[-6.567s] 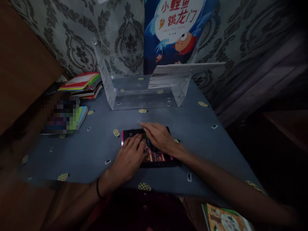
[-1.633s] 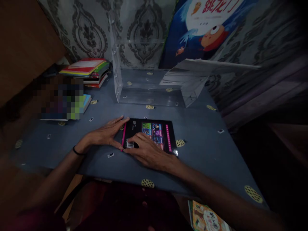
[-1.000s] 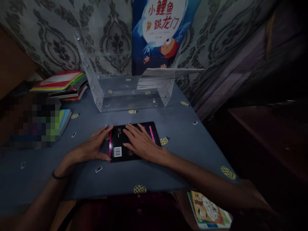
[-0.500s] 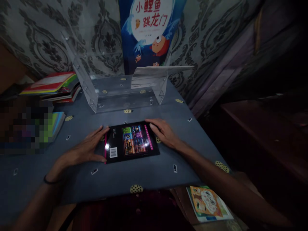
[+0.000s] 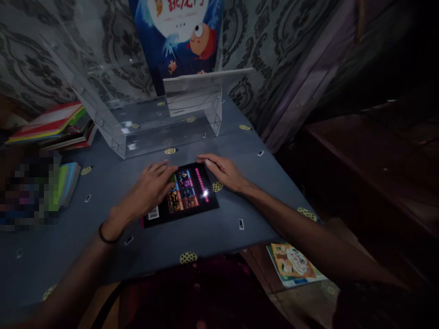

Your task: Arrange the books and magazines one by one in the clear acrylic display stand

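Note:
A black book (image 5: 185, 196) with a pink spine edge, a barcode and a grid of colourful pictures lies flat on the patterned blue-grey tablecloth (image 5: 212, 233). My left hand (image 5: 151, 187), a dark band at its wrist, reaches over the book's left part and hides some of it. Its fingers are stretched out; whether the palm presses on the cover I cannot tell. At the far right corner of the book rests my right hand (image 5: 222, 171), its fingers extended along the edge. Neither hand grips anything.
Behind the book stands a clear acrylic stand (image 5: 164, 137) with a white sheet (image 5: 192, 93) on its right side. A blue fish picture book (image 5: 185, 50) leans at the wall. Stacked books (image 5: 51, 123) fill the left side. An orange booklet (image 5: 295, 262) lies below the table's edge.
My left hand has moved right, from the book's left edge onto its left part. My right hand stays by the far right corner. The camera view has shifted a little.

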Demonstrator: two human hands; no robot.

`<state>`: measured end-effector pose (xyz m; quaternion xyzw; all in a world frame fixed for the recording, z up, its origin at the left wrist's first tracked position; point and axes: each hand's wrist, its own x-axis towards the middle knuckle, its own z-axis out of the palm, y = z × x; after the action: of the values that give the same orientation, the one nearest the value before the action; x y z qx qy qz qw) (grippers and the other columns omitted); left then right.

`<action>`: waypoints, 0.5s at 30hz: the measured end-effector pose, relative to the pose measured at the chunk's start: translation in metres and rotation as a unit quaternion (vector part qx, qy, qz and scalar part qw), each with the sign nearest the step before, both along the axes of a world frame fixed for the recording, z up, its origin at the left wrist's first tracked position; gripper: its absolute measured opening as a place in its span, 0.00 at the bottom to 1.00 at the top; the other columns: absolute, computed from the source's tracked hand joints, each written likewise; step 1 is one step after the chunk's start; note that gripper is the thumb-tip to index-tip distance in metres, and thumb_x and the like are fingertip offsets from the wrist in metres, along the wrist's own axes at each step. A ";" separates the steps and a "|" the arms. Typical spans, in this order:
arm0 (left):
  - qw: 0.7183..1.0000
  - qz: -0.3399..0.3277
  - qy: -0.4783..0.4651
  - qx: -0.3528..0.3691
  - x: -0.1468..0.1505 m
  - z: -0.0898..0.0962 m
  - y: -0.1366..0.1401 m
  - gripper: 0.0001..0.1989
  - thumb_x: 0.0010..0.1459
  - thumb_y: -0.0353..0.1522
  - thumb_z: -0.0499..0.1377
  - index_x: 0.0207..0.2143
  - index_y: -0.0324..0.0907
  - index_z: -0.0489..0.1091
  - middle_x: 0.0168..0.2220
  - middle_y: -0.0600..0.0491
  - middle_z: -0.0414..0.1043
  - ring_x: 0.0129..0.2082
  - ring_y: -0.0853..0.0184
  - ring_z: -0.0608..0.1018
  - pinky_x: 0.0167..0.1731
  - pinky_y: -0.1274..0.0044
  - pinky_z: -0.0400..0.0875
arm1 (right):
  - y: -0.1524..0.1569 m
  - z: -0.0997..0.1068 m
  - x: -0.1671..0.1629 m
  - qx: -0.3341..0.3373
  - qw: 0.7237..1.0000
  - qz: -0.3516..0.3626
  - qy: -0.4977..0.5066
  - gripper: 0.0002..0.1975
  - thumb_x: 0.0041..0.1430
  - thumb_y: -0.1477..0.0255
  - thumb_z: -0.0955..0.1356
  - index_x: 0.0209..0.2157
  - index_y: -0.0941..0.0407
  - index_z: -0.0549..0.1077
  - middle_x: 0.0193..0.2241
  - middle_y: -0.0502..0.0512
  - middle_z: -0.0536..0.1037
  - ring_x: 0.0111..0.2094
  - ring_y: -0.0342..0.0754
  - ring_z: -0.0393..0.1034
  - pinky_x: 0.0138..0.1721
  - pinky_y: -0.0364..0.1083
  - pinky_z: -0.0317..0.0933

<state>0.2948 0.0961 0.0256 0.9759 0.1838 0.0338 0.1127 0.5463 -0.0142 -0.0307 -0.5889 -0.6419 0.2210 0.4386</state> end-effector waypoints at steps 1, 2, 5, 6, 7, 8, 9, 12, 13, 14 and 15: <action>1.000 -0.025 -0.004 -0.014 0.010 0.000 -0.004 0.20 0.73 0.38 0.47 0.63 0.44 0.61 0.62 0.45 0.70 0.70 0.54 0.62 0.65 0.56 0.60 | 0.000 0.001 0.000 -0.001 1.000 -0.001 0.003 0.20 0.74 0.62 0.58 0.57 0.53 0.73 0.50 0.56 0.82 0.53 0.53 0.76 0.57 0.58 0.67; 0.998 -0.049 -0.006 -0.027 0.019 0.000 -0.007 0.20 0.73 0.37 0.46 0.64 0.44 0.60 0.64 0.45 0.69 0.71 0.55 0.60 0.66 0.57 0.60 | 0.000 0.001 0.000 -0.002 1.000 0.000 0.005 0.20 0.74 0.62 0.57 0.57 0.53 0.73 0.50 0.56 0.82 0.53 0.52 0.76 0.57 0.58 0.66; 0.994 -0.093 -0.002 -0.050 0.040 -0.004 -0.014 0.20 0.74 0.34 0.44 0.65 0.42 0.58 0.66 0.44 0.65 0.72 0.56 0.56 0.67 0.56 0.56 | 0.000 0.002 0.000 -0.002 1.000 0.006 0.010 0.21 0.74 0.62 0.57 0.58 0.53 0.72 0.51 0.57 0.81 0.53 0.52 0.75 0.57 0.57 0.66; 0.994 -0.100 0.004 -0.053 0.044 -0.006 -0.015 0.21 0.74 0.33 0.44 0.65 0.41 0.58 0.67 0.44 0.63 0.73 0.56 0.55 0.68 0.55 0.55 | 0.000 0.002 0.000 -0.001 1.000 0.008 0.008 0.21 0.74 0.62 0.56 0.58 0.53 0.72 0.51 0.57 0.81 0.53 0.52 0.75 0.57 0.56 0.66; 0.993 -0.103 0.010 -0.055 0.048 -0.008 -0.017 0.21 0.74 0.32 0.45 0.65 0.40 0.57 0.68 0.43 0.62 0.73 0.56 0.54 0.68 0.54 0.54 | 0.001 0.001 0.000 0.000 1.000 0.009 0.006 0.21 0.74 0.62 0.56 0.57 0.54 0.72 0.52 0.57 0.81 0.54 0.52 0.75 0.57 0.56 0.66; 0.993 -0.105 0.017 -0.056 0.050 -0.010 -0.018 0.21 0.73 0.32 0.45 0.66 0.40 0.57 0.69 0.43 0.60 0.73 0.56 0.54 0.68 0.54 0.53 | 0.001 0.001 0.000 0.002 1.000 0.009 0.003 0.22 0.74 0.62 0.56 0.57 0.54 0.73 0.52 0.58 0.81 0.54 0.52 0.75 0.57 0.56 0.66; 0.993 -0.105 0.023 -0.057 0.051 -0.011 -0.019 0.21 0.73 0.31 0.45 0.66 0.39 0.57 0.70 0.43 0.59 0.73 0.55 0.53 0.68 0.53 0.53 | 0.001 0.001 0.001 0.004 1.000 0.010 0.000 0.21 0.74 0.62 0.56 0.57 0.55 0.73 0.52 0.58 0.81 0.54 0.52 0.75 0.57 0.55 0.66; 0.992 -0.106 0.032 -0.057 0.051 -0.013 -0.023 0.22 0.72 0.30 0.45 0.67 0.39 0.56 0.70 0.43 0.59 0.74 0.55 0.53 0.69 0.54 0.53 | 0.001 0.001 0.001 0.009 1.000 0.014 0.001 0.21 0.74 0.63 0.57 0.57 0.56 0.72 0.51 0.59 0.81 0.54 0.52 0.75 0.57 0.55 0.66; 0.992 -0.109 0.029 -0.059 0.050 -0.014 -0.025 0.23 0.72 0.29 0.45 0.67 0.40 0.56 0.70 0.44 0.59 0.73 0.56 0.53 0.69 0.54 0.53 | 0.001 0.001 0.001 0.010 1.000 0.014 0.003 0.21 0.74 0.64 0.57 0.57 0.56 0.72 0.51 0.60 0.81 0.54 0.52 0.75 0.57 0.55 0.66; 0.991 -0.114 0.026 -0.062 0.048 -0.014 -0.027 0.23 0.72 0.29 0.45 0.67 0.41 0.56 0.69 0.45 0.60 0.73 0.57 0.54 0.69 0.54 0.52 | 0.000 0.001 0.001 0.011 1.000 0.013 0.005 0.21 0.74 0.64 0.57 0.57 0.56 0.72 0.51 0.60 0.81 0.53 0.52 0.75 0.56 0.55 0.66; 0.990 -0.119 0.022 -0.067 0.047 -0.014 -0.030 0.23 0.72 0.28 0.45 0.67 0.43 0.57 0.69 0.46 0.62 0.73 0.58 0.55 0.69 0.55 0.52 | 0.000 0.001 0.001 0.011 1.000 0.011 0.006 0.21 0.74 0.64 0.57 0.57 0.57 0.72 0.51 0.60 0.81 0.53 0.52 0.75 0.56 0.54 0.66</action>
<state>0.3418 0.0664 0.0121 0.9816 0.0709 -0.0134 0.1768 0.5476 -0.0138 -0.0302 -0.5753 -0.6483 0.2223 0.4465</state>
